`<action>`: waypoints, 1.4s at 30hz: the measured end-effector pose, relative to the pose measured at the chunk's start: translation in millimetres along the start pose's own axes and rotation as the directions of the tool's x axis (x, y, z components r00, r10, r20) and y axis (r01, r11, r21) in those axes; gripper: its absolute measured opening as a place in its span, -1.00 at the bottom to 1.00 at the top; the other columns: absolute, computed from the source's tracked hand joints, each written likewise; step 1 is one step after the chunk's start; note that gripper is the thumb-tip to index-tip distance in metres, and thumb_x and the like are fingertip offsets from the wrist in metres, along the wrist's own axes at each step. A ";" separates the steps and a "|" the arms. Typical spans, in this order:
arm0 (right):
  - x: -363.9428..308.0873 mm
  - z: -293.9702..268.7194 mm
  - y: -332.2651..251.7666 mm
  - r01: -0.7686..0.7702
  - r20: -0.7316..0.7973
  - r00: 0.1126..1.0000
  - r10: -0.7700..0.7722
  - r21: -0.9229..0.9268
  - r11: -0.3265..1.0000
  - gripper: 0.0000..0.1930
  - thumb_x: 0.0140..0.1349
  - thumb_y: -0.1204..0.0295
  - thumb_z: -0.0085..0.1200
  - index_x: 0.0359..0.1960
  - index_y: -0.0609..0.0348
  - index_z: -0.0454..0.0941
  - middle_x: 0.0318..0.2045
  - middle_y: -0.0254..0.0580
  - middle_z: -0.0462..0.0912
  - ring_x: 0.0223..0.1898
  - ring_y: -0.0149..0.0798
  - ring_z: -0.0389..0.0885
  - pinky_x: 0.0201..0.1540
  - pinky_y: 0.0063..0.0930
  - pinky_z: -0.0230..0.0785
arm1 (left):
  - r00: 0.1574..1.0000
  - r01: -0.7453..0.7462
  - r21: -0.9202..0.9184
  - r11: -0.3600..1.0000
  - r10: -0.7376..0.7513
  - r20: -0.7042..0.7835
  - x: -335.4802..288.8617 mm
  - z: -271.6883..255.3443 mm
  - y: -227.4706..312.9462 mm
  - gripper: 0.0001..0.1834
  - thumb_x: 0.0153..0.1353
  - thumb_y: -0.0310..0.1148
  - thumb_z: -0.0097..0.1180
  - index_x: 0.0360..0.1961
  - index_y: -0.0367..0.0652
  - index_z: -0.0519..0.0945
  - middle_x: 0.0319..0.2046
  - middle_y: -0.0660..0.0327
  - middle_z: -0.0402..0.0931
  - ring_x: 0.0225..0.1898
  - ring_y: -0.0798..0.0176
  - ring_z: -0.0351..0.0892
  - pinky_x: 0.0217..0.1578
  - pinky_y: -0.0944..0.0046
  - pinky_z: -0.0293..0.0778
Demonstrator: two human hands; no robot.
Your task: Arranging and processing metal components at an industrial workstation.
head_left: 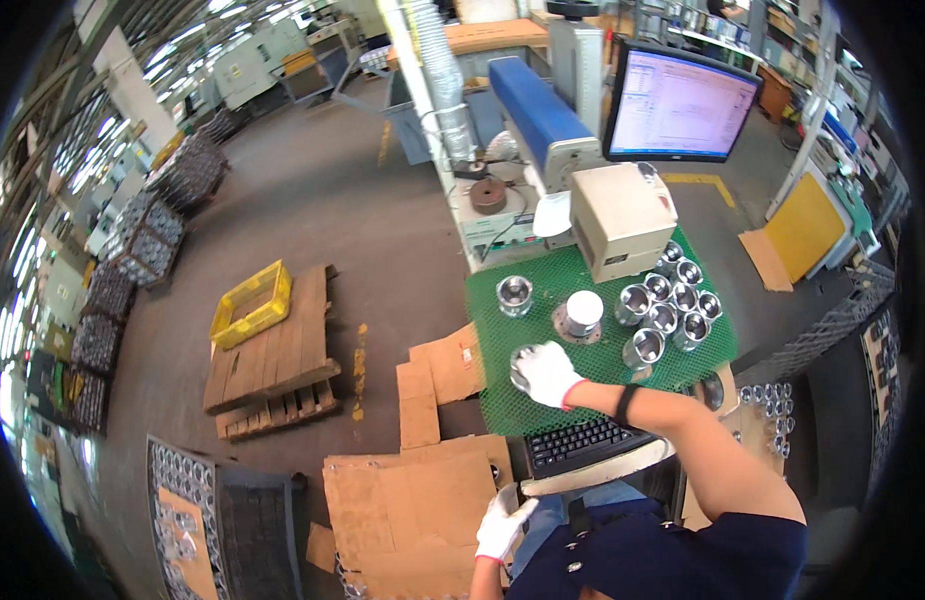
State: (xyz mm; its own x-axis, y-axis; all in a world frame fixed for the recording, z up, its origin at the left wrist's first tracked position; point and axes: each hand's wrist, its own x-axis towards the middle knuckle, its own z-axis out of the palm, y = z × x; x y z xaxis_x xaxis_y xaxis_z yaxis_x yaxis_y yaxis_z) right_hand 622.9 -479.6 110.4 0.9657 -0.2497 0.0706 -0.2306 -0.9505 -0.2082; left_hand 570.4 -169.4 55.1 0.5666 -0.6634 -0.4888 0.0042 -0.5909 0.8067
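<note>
My right hand [549,374], in a white glove, is closed round a shiny metal cup-shaped part [521,368] at the left side of the green mesh mat [608,378]. Another metal cup-shaped part [515,295] stands farther back on the mat. Beside it, a white-topped cylinder [584,308] sits on a round metal fixture [573,328]. Several more metal cups [663,318] are grouped at the right, open ends up. My left hand [503,522], also gloved, is low beside the cardboard [413,520], thumb and fingers apart; I make out nothing held in it.
A black keyboard [588,446] lies at the bench's front edge. Behind the mat are a beige box-shaped machine head [623,220], a blue arm [543,105] and a monitor [681,105]. A wooden pallet [268,365] with a yellow crate [251,305] is on the floor at left.
</note>
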 end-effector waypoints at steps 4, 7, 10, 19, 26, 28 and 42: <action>59.1 36.0 16.4 -0.338 -0.131 0.904 0.408 0.366 0.867 -0.75 0.26 0.23 0.10 -0.36 0.16 0.66 -0.32 -0.02 0.69 -0.27 0.11 0.66 -0.19 -0.10 0.52 | 0.985 0.080 -0.236 0.968 -0.112 -0.129 9.5 5.7 -9.9 -0.27 0.14 -0.11 0.41 0.22 -0.35 0.47 0.15 -0.08 0.51 0.14 0.03 0.56 0.16 0.14 0.46; 72.9 37.4 16.8 -0.372 -0.201 0.873 0.445 0.316 0.873 -0.71 0.29 0.19 0.09 -0.38 0.17 0.66 -0.33 0.01 0.68 -0.24 0.10 0.63 -0.15 -0.10 0.49 | 0.981 0.053 -0.340 0.939 -0.112 -0.157 23.7 15.8 -29.5 -0.27 0.12 -0.25 0.45 0.23 -0.41 0.43 0.16 -0.06 0.51 0.14 0.10 0.55 0.18 0.14 0.46; 49.4 34.2 24.4 -0.105 -0.203 0.976 0.079 -0.121 0.987 -0.76 0.22 0.40 0.00 -0.11 0.15 0.58 -0.25 -0.08 0.62 -0.15 -0.06 0.60 -0.04 -0.15 0.39 | 0.981 0.094 -0.301 0.949 -0.140 -0.137 35.0 14.2 -7.9 -0.21 0.13 -0.23 0.44 0.28 -0.42 0.36 0.18 -0.07 0.49 0.14 0.05 0.55 0.19 0.14 0.46; -162.7 -13.4 64.8 0.001 0.204 0.975 -0.084 0.377 0.926 -0.78 0.03 0.26 0.17 -0.36 0.12 0.66 -0.51 -0.07 0.62 -0.35 0.03 0.66 -0.24 0.00 0.49 | 0.984 0.031 -0.066 0.997 -0.019 0.176 86.9 13.8 73.3 -0.23 0.18 -0.21 0.38 0.30 -0.40 0.36 0.22 -0.09 0.43 0.24 0.03 0.47 0.20 0.14 0.44; -166.0 -51.2 162.9 -0.136 -0.039 0.990 0.133 -0.112 0.984 -0.73 0.01 0.27 0.32 -0.28 0.06 0.59 -0.28 -0.21 0.65 -0.19 -0.09 0.61 -0.19 -0.19 0.41 | 0.977 -0.061 -0.048 0.997 0.069 0.203 107.8 27.9 86.2 -0.21 0.20 -0.02 0.31 0.29 -0.36 0.40 0.24 -0.15 0.42 0.23 -0.05 0.49 0.25 0.08 0.39; -161.8 -26.5 170.2 -0.106 0.024 0.993 0.116 -0.261 0.959 -0.79 0.05 0.29 0.27 -0.31 0.07 0.62 -0.32 -0.18 0.65 -0.22 -0.08 0.62 -0.22 -0.19 0.43 | 0.964 -0.115 -0.005 0.993 0.113 0.240 103.4 22.9 105.1 -0.20 0.23 -0.04 0.30 0.31 -0.39 0.36 0.23 -0.16 0.43 0.26 -0.05 0.46 0.27 0.08 0.37; -122.6 -59.1 -40.0 -0.250 0.391 0.915 -0.097 0.741 0.624 -0.67 0.09 0.20 0.27 -0.23 0.19 0.69 -0.45 -0.12 0.69 -0.38 -0.31 0.69 -0.29 -0.34 0.51 | 0.974 0.225 -0.878 0.423 -0.120 0.192 54.4 -13.8 31.2 -0.48 0.45 -0.08 0.01 0.24 -0.26 0.45 -0.01 0.14 0.58 0.01 0.16 0.60 0.01 0.14 0.54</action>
State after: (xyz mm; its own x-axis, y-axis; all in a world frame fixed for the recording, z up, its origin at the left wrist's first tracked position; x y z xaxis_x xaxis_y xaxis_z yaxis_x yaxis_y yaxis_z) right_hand 506.7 -422.0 167.7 0.9529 -0.0637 -0.2966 -0.2971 -0.3935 -0.8700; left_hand 612.7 -217.6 58.2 0.3934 -0.6636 -0.6363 0.8522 0.0036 0.5232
